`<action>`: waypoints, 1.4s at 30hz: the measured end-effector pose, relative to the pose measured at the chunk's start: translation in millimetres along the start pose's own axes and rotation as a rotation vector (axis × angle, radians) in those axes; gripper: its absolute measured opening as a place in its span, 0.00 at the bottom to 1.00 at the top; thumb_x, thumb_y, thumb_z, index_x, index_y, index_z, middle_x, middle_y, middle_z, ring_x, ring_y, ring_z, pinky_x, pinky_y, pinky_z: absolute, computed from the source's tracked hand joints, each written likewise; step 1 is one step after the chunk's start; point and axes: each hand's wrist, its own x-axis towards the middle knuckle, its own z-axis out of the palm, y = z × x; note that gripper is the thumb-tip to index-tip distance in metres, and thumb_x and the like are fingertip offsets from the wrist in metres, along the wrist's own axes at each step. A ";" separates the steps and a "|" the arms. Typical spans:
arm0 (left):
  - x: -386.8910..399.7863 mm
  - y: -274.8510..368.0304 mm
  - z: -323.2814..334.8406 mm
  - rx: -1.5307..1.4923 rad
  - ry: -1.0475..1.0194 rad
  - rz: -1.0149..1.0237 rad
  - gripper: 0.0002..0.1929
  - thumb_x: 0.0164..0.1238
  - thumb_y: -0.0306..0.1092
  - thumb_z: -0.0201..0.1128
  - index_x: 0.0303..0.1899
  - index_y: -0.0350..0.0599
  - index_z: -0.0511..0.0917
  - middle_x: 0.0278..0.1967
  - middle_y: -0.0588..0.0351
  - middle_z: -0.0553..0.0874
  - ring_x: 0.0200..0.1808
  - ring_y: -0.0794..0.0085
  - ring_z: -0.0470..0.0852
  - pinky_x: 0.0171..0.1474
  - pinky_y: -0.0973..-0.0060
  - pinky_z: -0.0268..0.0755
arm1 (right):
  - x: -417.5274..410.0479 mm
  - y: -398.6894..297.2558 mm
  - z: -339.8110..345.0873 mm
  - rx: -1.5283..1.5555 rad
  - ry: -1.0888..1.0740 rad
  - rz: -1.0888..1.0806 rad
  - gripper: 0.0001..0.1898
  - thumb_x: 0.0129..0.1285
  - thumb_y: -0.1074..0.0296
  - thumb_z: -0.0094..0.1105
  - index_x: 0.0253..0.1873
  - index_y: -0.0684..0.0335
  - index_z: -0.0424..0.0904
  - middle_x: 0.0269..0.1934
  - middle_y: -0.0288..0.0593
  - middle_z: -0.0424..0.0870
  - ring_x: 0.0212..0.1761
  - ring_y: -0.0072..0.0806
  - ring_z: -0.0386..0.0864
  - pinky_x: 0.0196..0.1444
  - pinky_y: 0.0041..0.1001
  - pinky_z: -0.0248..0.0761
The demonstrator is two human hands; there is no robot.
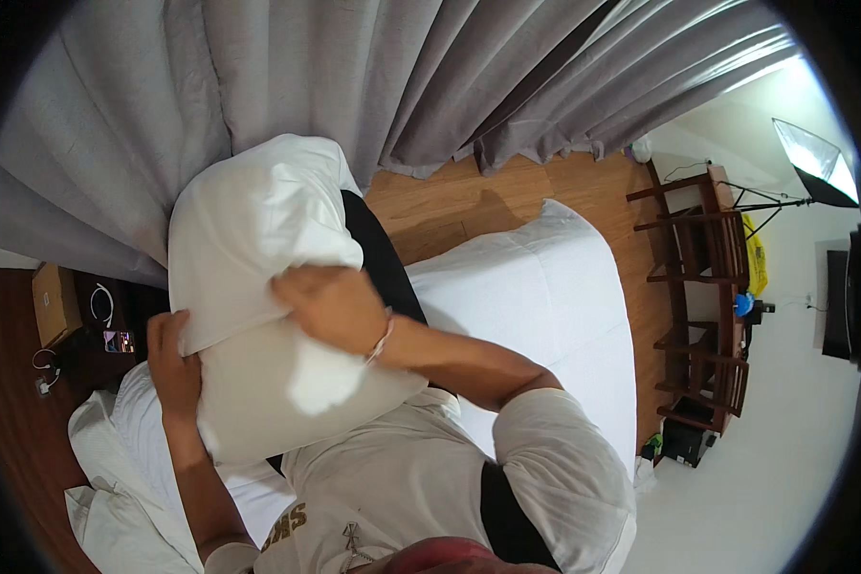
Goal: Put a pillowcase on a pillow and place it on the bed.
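A cream-white pillow [316, 387] lies over the person's lap, partly covered by a white pillowcase [222, 237] whose edge crosses the pillow's middle. My left hand [173, 362] holds the left side, its fingers at the edge of the pillowcase. Blurred by motion, my right hand [330, 308] is curled over the middle of the pillow at the pillowcase's edge; its fingertips are too blurred to tell whether they grip the cloth. The far part of the pillowcase is bunched up against the grey curtain.
A white-covered bed [531, 301] extends to the right. Rumpled white bedding [115, 495] lies at the lower left. Beyond it, a cardboard box [56, 305], a phone [119, 341] and a white cable [101, 305] are on dark wood. Grey curtains [316, 79] hang ahead; wooden chairs [699, 247] stand far right.
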 end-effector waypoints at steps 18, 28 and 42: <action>-45.1 -30.3 61.9 -0.434 0.084 -0.191 0.16 0.72 0.24 0.68 0.59 0.36 0.86 0.50 0.50 0.89 0.53 0.60 0.87 0.59 0.67 0.78 | -45.3 71.3 -1.8 0.878 0.325 0.670 0.11 0.66 0.81 0.65 0.52 0.69 0.84 0.39 0.39 0.86 0.43 0.21 0.80 0.52 0.24 0.75; 61.7 46.5 -15.9 -0.661 0.070 -0.073 0.14 0.82 0.33 0.72 0.60 0.38 0.86 0.47 0.60 0.88 0.49 0.77 0.85 0.56 0.76 0.76 | 111.9 22.6 8.3 0.685 -0.069 0.110 0.12 0.60 0.73 0.74 0.49 0.65 0.86 0.40 0.49 0.91 0.45 0.39 0.89 0.52 0.34 0.81; 42.5 38.2 10.4 -0.300 0.417 -0.106 0.22 0.64 0.17 0.77 0.59 0.42 0.85 0.36 0.58 0.87 0.32 0.74 0.83 0.38 0.75 0.74 | 84.3 -53.0 -46.3 0.199 -0.011 -0.103 0.22 0.57 0.72 0.75 0.58 0.55 0.85 0.50 0.42 0.90 0.46 0.51 0.92 0.50 0.44 0.86</action>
